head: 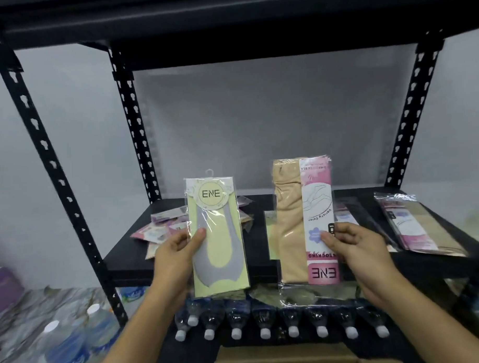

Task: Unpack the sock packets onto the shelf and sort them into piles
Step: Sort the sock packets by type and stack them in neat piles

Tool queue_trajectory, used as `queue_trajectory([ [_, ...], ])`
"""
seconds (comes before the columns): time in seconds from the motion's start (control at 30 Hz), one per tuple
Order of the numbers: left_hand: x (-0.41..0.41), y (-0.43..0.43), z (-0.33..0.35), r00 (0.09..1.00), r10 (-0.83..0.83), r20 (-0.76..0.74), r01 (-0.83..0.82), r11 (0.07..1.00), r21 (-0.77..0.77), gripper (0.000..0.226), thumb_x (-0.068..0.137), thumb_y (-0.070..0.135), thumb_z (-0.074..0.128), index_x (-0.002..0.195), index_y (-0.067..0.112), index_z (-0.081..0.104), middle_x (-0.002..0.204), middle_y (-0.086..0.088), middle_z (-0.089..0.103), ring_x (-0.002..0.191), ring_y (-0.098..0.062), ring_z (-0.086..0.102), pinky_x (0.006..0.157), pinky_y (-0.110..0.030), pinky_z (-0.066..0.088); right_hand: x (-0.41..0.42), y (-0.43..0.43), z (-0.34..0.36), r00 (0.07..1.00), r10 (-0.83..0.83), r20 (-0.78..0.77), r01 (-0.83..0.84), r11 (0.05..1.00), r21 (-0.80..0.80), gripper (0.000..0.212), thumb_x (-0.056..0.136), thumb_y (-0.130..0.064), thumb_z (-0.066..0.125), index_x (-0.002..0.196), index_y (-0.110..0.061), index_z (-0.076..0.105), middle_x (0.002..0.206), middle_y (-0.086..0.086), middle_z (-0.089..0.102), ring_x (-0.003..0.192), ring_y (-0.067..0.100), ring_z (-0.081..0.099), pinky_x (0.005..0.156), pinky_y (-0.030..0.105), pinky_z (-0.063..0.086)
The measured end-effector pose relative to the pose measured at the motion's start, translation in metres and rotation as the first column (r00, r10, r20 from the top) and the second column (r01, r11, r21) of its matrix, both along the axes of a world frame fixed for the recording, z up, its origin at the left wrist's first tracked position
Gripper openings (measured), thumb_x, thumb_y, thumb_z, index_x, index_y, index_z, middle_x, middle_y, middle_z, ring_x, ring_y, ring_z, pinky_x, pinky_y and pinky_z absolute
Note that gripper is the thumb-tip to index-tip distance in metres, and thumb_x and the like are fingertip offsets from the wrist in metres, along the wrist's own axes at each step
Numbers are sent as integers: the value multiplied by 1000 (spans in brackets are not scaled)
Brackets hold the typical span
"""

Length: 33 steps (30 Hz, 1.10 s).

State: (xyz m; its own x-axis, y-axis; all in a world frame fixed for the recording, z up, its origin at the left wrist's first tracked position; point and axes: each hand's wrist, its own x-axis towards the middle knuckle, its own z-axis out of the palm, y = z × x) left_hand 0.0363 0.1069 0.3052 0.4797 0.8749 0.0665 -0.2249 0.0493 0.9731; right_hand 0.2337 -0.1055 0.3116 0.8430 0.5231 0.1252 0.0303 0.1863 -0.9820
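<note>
Action in front of the shelf (127, 266), both sides busy. Left hand (173, 254) curled round the yellow sock packet (217, 236), thumb pressed on its clear front, fingers tucked behind and out of sight. Held upright before the shelf's front edge, round ENE label at the top, grey sock on yellow card.

Right hand (357, 253) pinching the beige stocking packet (294, 223) by its right edge, thumb on the pink card strip, fingers behind. Upright as well, but upside down, ENE reading inverted at the bottom. Just right of the yellow one, a clear gap between them.

Back on the shelf's left end, a loose heap of pink packets (164, 224), overlapping every which way. On the shelf's right end, a pile of pink-and-beige packets (419, 229) lying flat. Nearer the middle, dark packets (353, 212), only partly visible. One more yellow packet (271, 234) flat at mid-shelf, peeking out between the two held up.

Under the shelf, a row of water bottles (265, 321), white caps toward the camera. Lower again, at the bottom edge, an open cardboard box (282, 361).
</note>
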Motion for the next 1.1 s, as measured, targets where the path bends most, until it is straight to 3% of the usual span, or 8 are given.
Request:
queue_trajectory([
  [0.07,4,-3,-4,1000,-28,-1,28,1000,1,22,89,23,68,103,7,69,99,-10,77,92,-31,73,84,-46,57,1,-2,-1,1000,-1,-22,1,1000,-2,16,82,-1,69,97,-6,67,91,10,74,80,20,72,70,32,58],
  [0.2,8,-8,-8,998,-64,-4,64,998,1,20,89,24,67,98,6,68,95,-10,77,78,-23,73,60,-29,55,3,-5,-3,998,-15,-54,15,1000,13,15,81,-2,69,93,-11,65,93,10,74,80,20,71,71,33,57],
  [0.27,8,-12,-11,996,-88,-9,88,996,7,17,89,25,67,94,8,68,94,-10,76,75,-21,72,55,-25,54,4,-6,-4,998,-12,-55,12,1000,12,15,81,-2,69,92,-10,66,92,10,74,80,20,71,73,35,58],
  [0.43,11,-16,-17,994,-113,-2,113,994,-14,17,91,23,66,99,9,70,103,-12,75,91,-29,71,82,-42,56,8,-11,-9,998,-13,-59,13,1000,-5,22,81,-3,71,102,-4,66,93,11,75,79,20,73,68,33,57],
  [0.63,12,-18,-19,994,-112,3,112,994,-8,16,91,22,64,100,10,71,104,-11,75,93,-28,70,81,-40,55,12,-16,-15,998,-7,-61,7,1000,-3,26,81,-5,71,107,-4,65,96,13,74,78,20,73,60,29,57],
  [0.8,13,-21,-22,992,-119,-32,119,993,0,21,90,26,65,101,9,70,106,-13,74,95,-32,69,89,-51,49,16,-26,-17,998,-15,-64,15,1000,-4,21,82,-6,71,102,-7,66,90,8,76,72,16,73,55,28,55],
  [0.97,20,-29,-23,988,-144,-55,145,989,7,23,89,29,66,98,8,69,107,-15,73,94,-33,67,82,-49,45,24,-41,-18,998,-37,-55,36,999,-8,15,82,-5,71,96,-10,66,90,10,75,68,15,72,52,26,53],
  [1.1,30,-40,-25,983,-176,-52,178,984,23,20,92,23,64,99,5,69,102,-12,74,80,-21,70,63,-25,53,33,-55,-16,997,-64,-53,64,998,-9,19,81,-5,71,99,-8,65,89,8,75,68,15,73,55,29,55],
])
